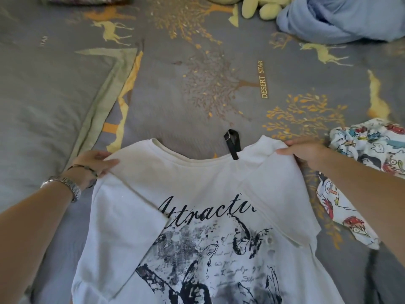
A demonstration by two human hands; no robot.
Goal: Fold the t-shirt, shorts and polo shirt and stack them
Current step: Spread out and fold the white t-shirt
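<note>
Two hands hold one white t-shirt [197,216] by its shoulders over a grey bedsheet [197,95] printed with gold trees, pale deer and the words "DESERT STAR". At far left a grey pillow [43,102] with a greenish flange lies flat, its near and left edges cut off by the frame. Next comes the left hand [92,163], a metal watch [65,187] and a thin bangle on its wrist; thumb on top and fingers tucked behind, it pinches the cloth at the shoulder seam, so most fingers are hidden by the fabric. The shirt, soft matte cotton with a ribbed round neckline, spreads front-up towards the camera, its hem running out of the bottom edge; black script reading "Attracti" is cut short where the right sleeve folds across it, above a smudgy black butterfly print that is hard to read. A black strap with a metal ring [232,143] pokes out behind the collar, its lower end hidden. The right hand [304,150] grips the other shoulder, thumb over, fingers behind the cloth. Just beside that forearm lies a crumpled white garment covered in cartoon faces [372,150], partly covered by the arm. Along the top edge a yellow-green plush toy [260,6] and a bunched blue cloth [341,20] are both cropped.
</note>
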